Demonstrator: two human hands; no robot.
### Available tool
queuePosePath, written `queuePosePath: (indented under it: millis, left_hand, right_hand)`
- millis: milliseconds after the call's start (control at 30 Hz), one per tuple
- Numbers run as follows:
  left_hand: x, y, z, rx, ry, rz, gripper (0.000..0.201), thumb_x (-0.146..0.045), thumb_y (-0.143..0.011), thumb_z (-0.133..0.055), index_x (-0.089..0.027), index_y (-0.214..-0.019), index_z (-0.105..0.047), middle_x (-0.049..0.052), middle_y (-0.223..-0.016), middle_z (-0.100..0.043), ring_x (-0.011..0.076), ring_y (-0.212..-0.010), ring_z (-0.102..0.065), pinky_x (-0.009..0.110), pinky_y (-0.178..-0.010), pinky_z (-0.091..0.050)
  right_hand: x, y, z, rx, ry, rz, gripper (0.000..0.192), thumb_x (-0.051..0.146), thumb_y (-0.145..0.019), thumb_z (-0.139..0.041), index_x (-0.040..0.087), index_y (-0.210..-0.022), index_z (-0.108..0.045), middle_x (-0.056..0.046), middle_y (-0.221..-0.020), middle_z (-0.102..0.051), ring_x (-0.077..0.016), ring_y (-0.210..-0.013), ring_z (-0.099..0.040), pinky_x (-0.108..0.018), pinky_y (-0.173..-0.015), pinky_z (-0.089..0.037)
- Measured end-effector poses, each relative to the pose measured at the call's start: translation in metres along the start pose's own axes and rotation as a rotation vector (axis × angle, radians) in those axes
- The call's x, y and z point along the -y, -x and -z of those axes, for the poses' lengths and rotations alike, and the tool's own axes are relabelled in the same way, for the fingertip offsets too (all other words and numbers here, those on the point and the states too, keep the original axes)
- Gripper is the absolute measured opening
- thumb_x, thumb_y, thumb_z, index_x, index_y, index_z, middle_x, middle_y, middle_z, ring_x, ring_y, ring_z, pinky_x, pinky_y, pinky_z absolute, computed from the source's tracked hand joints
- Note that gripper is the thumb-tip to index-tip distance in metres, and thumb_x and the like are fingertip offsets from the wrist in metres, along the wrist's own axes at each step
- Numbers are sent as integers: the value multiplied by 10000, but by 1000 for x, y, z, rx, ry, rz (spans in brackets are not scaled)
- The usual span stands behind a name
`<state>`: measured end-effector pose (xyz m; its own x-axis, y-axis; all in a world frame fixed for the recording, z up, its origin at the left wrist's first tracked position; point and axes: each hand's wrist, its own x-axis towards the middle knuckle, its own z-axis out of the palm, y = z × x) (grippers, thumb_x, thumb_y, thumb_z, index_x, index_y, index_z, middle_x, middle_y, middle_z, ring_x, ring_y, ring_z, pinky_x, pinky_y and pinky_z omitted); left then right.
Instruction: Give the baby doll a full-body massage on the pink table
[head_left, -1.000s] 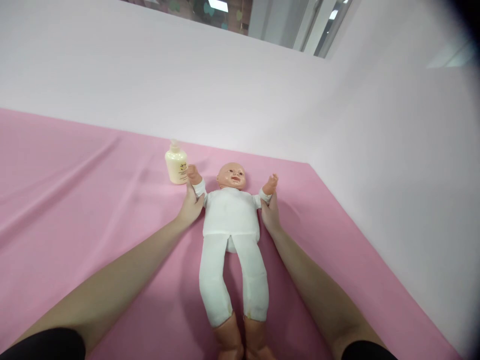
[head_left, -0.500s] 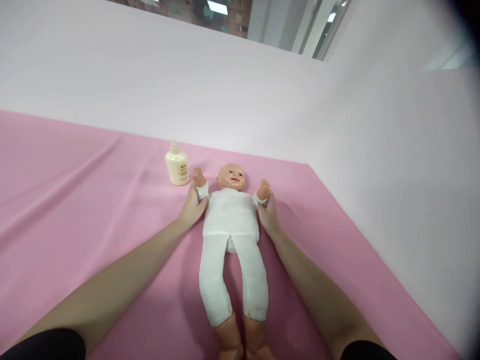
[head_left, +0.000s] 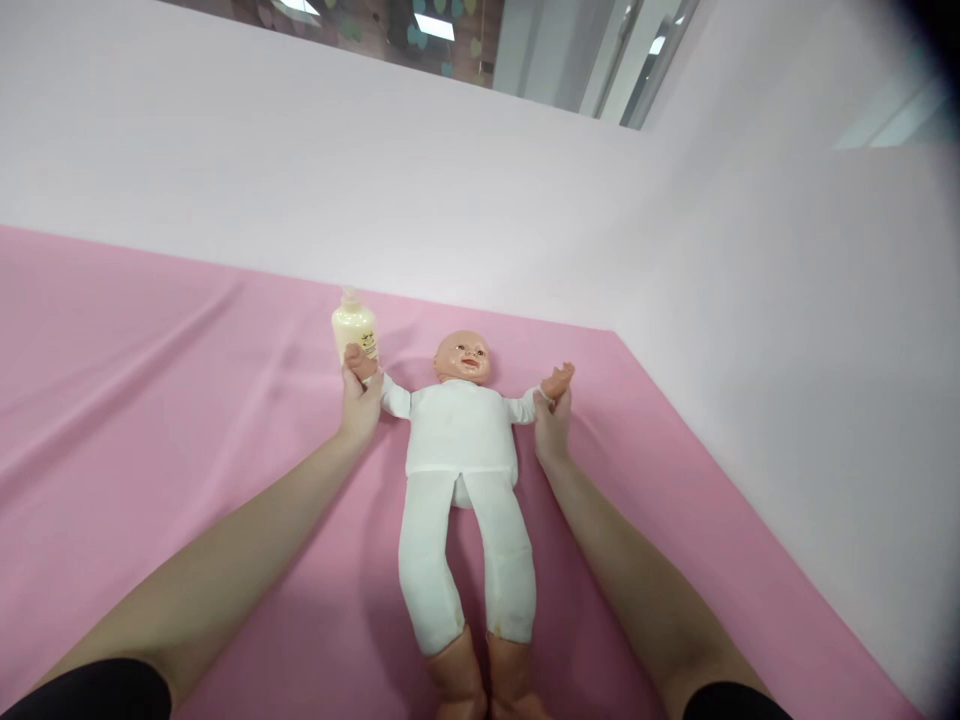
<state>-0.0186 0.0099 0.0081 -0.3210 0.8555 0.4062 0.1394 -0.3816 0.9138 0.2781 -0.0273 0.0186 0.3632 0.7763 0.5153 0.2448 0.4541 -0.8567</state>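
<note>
Doll on its back on pink sheet, my left hand gripping one wrist (lotion bottle just behind), my right hand gripping the other.

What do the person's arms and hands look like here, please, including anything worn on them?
Both forearms are bare, with black sleeves ending near the elbows at the frame's bottom corners. The left hand and right hand are ungloved; no rings, watch or markings are visible.

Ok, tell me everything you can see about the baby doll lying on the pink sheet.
The bald plastic-looking baby doll in white cloth clothes lies face up on the pink sheet, arms spread wide, bare feet toward the camera. The left hand and right hand each hold a wrist. A cream pump bottle stands just behind its raised hand.
</note>
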Motion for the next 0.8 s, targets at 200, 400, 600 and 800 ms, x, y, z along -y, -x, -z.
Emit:
queuePosePath:
  millis: [200,400,600,800]
  left_hand:
    - [-19,14,-6,349,-272,-261,576,-297,-868,-454,-221,-1412,-281,95,-1387,-421,241,-1289,-372,435,-1084,-291]
    - [-21,18,-11,682,-539,-456,498,-129,-836,-373,-255,-1309,-466,55,-1271,-518,235,-1181,-430,452,-1042,-307]
    - [-25,19,-9,515,-461,-377,472,-251,-871,-421,-210,-1340,-392,96,-1293,-495,254,-1194,-426,465,-1037,-321]
    - [-10,10,-5,208,-129,-99,508,-312,-880,-445,-241,-1358,-289,97,-1350,-444,219,-1242,-433,411,-1051,-356]
  right_hand:
    - [9,9,-7,353,158,180,438,239,-823,-507,278,-1259,-494,-37,-1283,-537,-188,-1195,-479,-398,-1052,-349]
    - [5,9,-9,496,305,308,369,164,-797,-493,279,-1129,-606,-29,-1135,-607,-197,-1082,-527,-400,-1000,-387]
    - [4,10,-8,356,184,169,425,248,-816,-523,249,-1239,-491,-62,-1232,-557,-206,-1148,-500,-412,-1021,-369]
    - [-11,2,-3,79,-1,-92,559,385,-821,-511,217,-1329,-348,-113,-1345,-460,-225,-1165,-502,-453,-976,-412]
